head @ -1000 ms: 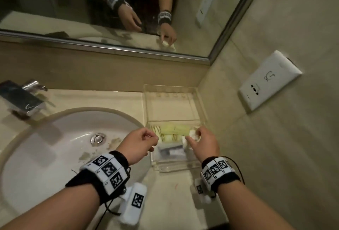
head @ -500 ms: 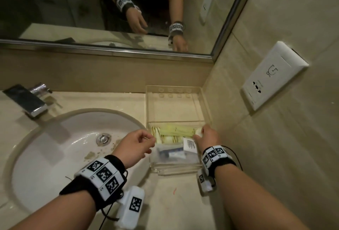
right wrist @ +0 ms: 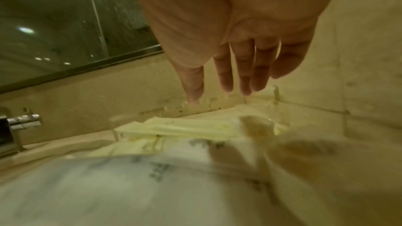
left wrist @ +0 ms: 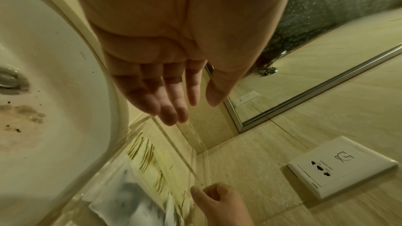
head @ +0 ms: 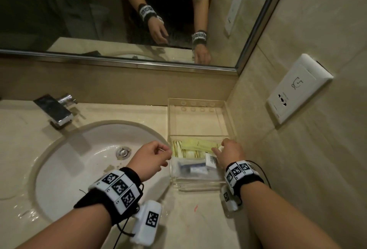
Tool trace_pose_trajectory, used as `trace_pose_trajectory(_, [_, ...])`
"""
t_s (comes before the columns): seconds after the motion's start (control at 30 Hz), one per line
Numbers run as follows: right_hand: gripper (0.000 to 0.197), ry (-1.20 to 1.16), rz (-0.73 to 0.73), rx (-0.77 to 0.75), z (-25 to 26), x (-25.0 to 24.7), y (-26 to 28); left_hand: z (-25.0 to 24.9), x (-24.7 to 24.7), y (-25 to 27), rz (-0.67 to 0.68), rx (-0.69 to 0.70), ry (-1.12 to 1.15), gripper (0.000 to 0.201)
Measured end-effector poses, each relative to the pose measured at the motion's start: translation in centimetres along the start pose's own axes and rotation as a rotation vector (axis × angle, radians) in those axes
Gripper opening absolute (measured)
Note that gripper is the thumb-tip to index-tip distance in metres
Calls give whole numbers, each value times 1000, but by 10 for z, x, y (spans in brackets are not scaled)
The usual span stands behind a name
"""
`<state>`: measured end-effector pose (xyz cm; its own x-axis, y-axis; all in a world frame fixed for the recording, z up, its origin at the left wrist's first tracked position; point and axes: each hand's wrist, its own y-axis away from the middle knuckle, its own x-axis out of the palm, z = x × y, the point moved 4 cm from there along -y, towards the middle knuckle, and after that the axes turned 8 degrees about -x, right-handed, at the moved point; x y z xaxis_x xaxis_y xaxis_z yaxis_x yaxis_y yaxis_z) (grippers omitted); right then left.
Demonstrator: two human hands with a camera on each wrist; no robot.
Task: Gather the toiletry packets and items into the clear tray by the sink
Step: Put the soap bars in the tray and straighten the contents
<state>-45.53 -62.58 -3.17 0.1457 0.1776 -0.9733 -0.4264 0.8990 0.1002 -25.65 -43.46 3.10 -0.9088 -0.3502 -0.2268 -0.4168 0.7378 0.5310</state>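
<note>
worktop: sink left, clear tray in the wall corner | tray's near compartment: yellow packets, clear pouch | left hand beside tray, fingers relaxed, empty | right hand over the packets, fingers loose (holding nothing)

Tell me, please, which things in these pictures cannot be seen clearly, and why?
- Head view: the right hand covers the right end of the yellow packets in the clear tray.
- Right wrist view: motion blur smears the print on the white packet.
- Left wrist view: the drain is cut off by the left edge.
</note>
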Motion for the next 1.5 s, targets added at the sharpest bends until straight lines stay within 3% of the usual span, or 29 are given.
trace_pose_trajectory(0.13, [47, -90, 6, -146, 19, -16, 10, -5, -3, 3, -5, 39, -49, 4])
trace_pose_trajectory(0.23, [56, -112, 19, -266, 29, -29, 21, -2, -8, 0, -44, 91, -220, 9])
trace_pose_trajectory(0.33, [75, -53, 70, -365, 28, -32, 33, 2, -3, -3, -51, 137, -486, 35])
trace_pose_trajectory(0.47, [102, 42, 191, -326, 9, -25, 48, 17, 17, -10, 26, 187, -808, 79])
trace_pose_trajectory(0.6, [113, 112, 281, -286, -8, -18, 60, 33, 33, -23, 45, 195, -946, 96])
trace_pose_trajectory(0.73, [110, 133, 327, -248, -15, -13, 70, 42, 44, -30, 30, 207, -1063, 92])
trace_pose_trajectory(0.87, [100, 192, 320, -236, -15, -9, 74, 47, 50, -32, 5, 234, -1168, 72])
trace_pose_trajectory(1.07, [60, 232, 316, -281, -9, -5, 78, 52, 52, -35, 39, 291, -1239, 36])
trace_pose_trajectory(1.2, [38, 251, 317, -315, -4, -5, 79, 55, 52, -36, 74, 291, -1266, 27])
trace_pose_trajectory(1.3, [43, 225, 338, -327, 1, -4, 78, 54, 53, -37, 61, 316, -1285, 31])
trace_pose_trajectory(1.5, [81, 108, 414, -339, 20, 0, 80, 50, 72, -43, 53, 405, -1279, 55])
